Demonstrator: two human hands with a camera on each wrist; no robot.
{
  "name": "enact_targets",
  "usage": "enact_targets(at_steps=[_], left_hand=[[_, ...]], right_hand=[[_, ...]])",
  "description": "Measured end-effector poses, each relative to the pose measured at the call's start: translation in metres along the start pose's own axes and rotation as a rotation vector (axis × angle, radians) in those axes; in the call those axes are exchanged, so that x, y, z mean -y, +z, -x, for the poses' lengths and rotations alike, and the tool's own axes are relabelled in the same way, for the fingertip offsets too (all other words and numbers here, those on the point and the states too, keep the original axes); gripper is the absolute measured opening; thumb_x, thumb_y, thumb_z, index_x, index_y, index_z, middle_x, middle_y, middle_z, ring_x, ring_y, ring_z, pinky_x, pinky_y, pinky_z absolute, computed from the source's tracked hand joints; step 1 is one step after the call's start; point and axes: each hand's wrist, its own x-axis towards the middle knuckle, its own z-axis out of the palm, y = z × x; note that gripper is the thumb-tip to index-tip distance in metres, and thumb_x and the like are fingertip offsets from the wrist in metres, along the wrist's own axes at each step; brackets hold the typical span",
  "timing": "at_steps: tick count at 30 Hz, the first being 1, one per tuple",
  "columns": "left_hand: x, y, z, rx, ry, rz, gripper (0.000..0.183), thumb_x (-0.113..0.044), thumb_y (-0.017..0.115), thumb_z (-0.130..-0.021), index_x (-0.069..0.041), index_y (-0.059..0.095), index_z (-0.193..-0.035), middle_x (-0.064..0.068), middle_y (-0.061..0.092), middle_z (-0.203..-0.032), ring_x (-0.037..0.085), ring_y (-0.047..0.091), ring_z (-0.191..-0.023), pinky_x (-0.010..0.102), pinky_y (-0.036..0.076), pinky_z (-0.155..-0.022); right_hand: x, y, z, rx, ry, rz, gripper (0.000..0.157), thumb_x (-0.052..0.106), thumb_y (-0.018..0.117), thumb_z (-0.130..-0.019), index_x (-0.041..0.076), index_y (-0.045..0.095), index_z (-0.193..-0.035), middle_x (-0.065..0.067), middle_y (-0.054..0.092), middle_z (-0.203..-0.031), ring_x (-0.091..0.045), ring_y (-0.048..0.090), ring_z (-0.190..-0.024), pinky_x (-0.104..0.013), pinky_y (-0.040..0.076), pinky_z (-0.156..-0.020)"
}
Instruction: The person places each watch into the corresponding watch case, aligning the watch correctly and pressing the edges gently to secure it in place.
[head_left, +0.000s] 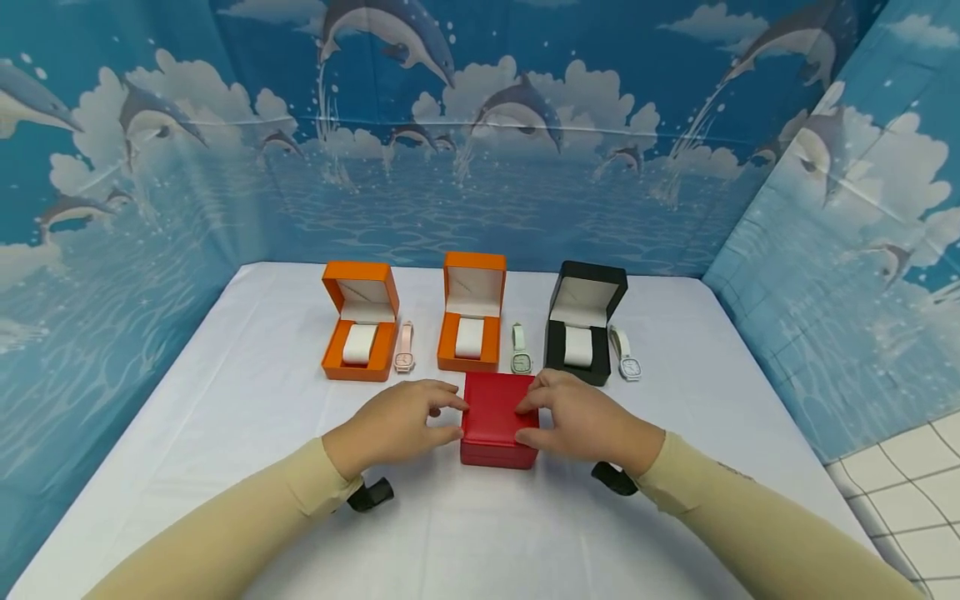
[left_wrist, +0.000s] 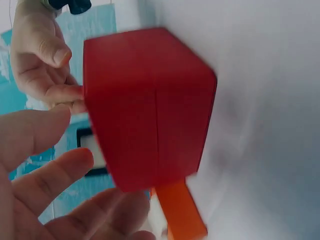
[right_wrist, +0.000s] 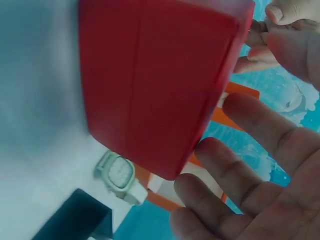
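A closed red box [head_left: 498,408] lies on the white-covered table between the two hands. At its left edge is my left hand [head_left: 405,423], fingers and thumb spread apart and loosely bent, the fingertips close to the box. My right hand [head_left: 585,421] reaches over the right side of the lid, its fingertips at the lid's surface. Seen from the left wrist, the red box [left_wrist: 150,110] shows a seam between lid and base, and the left fingers [left_wrist: 55,180] hold nothing. In the right wrist view the right fingers [right_wrist: 235,175] are extended along the lid's edge.
Behind stand two open orange watch boxes [head_left: 325,350] [head_left: 442,354] and an open black watch box [head_left: 555,346], each with a white cushion. Beside them lie a pink watch [head_left: 404,350], a green watch [head_left: 521,350] and a pale watch [head_left: 626,358]. A dolphin-print curtain [head_left: 480,200] hangs behind.
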Motion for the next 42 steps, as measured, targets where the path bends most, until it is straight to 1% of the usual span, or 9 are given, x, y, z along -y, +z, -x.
enact_targets(at_steps=[5,8,11,15,18,22,28,38,42], left_hand=[[0.019,-0.026,0.0,-0.07,-0.03,-0.016,0.045,-0.039,0.076,-0.097,-0.024,0.068,-0.139,-0.001,0.065,-0.143,0.024,0.067,-0.121,0.046,0.057,-0.102],[0.036,-0.046,-0.002,-0.115,-0.053,-0.028,0.052,-0.04,0.076,-0.098,-0.021,0.064,-0.144,0.005,0.061,-0.149,0.031,0.06,-0.135,0.053,0.052,-0.111],[0.056,-0.065,-0.005,-0.143,-0.083,-0.047,0.059,-0.038,0.075,-0.098,-0.016,0.058,-0.15,0.011,0.055,-0.156,0.036,0.051,-0.145,0.059,0.044,-0.118],[0.081,-0.084,-0.007,-0.137,-0.162,-0.058,0.064,-0.035,0.073,-0.099,-0.012,0.052,-0.155,0.017,0.047,-0.161,0.041,0.044,-0.148,0.063,0.039,-0.12],[0.099,-0.093,-0.009,-0.11,-0.235,-0.067,0.067,-0.036,0.072,-0.1,-0.013,0.048,-0.158,0.021,0.04,-0.164,0.045,0.042,-0.148,0.066,0.038,-0.119],[0.12,-0.098,-0.015,-0.067,-0.312,-0.072,0.073,-0.04,0.072,-0.1,-0.013,0.043,-0.161,0.025,0.035,-0.165,0.047,0.042,-0.147,0.066,0.038,-0.119],[0.148,-0.102,-0.027,0.007,-0.353,-0.053,0.08,-0.042,0.073,-0.098,-0.014,0.037,-0.164,0.025,0.031,-0.166,0.046,0.038,-0.149,0.067,0.036,-0.12],[0.165,-0.1,-0.041,0.117,-0.39,-0.067,0.082,-0.048,0.076,-0.096,-0.018,0.039,-0.163,0.026,0.029,-0.166,0.044,0.047,-0.14,0.066,0.04,-0.117],[0.166,-0.097,-0.046,0.144,-0.398,-0.082,0.085,-0.052,0.077,-0.093,-0.02,0.041,-0.163,0.027,0.032,-0.164,0.042,0.05,-0.137,0.067,0.04,-0.117]], right_hand=[[0.007,-0.008,-0.012,-0.034,-0.01,-0.014,0.035,0.034,0.082,-0.091,0.016,0.078,-0.122,-0.002,0.067,-0.121,-0.021,0.063,-0.113,-0.034,0.061,-0.088],[0.013,-0.013,-0.022,-0.052,-0.02,-0.042,0.037,0.033,0.079,-0.094,0.014,0.076,-0.126,-0.005,0.067,-0.127,-0.023,0.063,-0.117,-0.039,0.061,-0.094],[0.019,-0.015,-0.034,-0.052,-0.015,-0.063,0.043,0.035,0.078,-0.095,0.013,0.073,-0.132,-0.007,0.066,-0.134,-0.029,0.061,-0.128,-0.044,0.059,-0.101],[0.028,-0.017,-0.054,-0.037,0.0,-0.075,0.051,0.038,0.077,-0.096,0.015,0.069,-0.14,-0.009,0.064,-0.142,-0.033,0.056,-0.137,-0.048,0.058,-0.105],[0.034,-0.018,-0.071,-0.032,-0.013,-0.074,0.051,0.038,0.076,-0.097,0.013,0.067,-0.141,-0.009,0.065,-0.141,-0.031,0.059,-0.133,-0.048,0.057,-0.106],[0.043,-0.019,-0.095,-0.024,-0.019,-0.081,0.054,0.037,0.075,-0.098,0.009,0.065,-0.143,-0.01,0.064,-0.144,-0.029,0.06,-0.133,-0.047,0.054,-0.11],[0.06,-0.02,-0.13,0.014,0.003,-0.068,0.055,0.038,0.076,-0.097,0.013,0.065,-0.145,-0.007,0.068,-0.142,-0.025,0.064,-0.131,-0.043,0.055,-0.109],[0.075,-0.006,-0.177,0.159,-0.001,-0.014,0.053,0.031,0.076,-0.098,0.01,0.065,-0.145,-0.007,0.066,-0.145,-0.026,0.058,-0.138,-0.042,0.049,-0.117],[0.075,0.001,-0.19,0.201,0.021,0.036,0.053,0.032,0.077,-0.097,0.011,0.065,-0.144,-0.007,0.065,-0.147,-0.027,0.059,-0.137,-0.048,0.043,-0.121]])
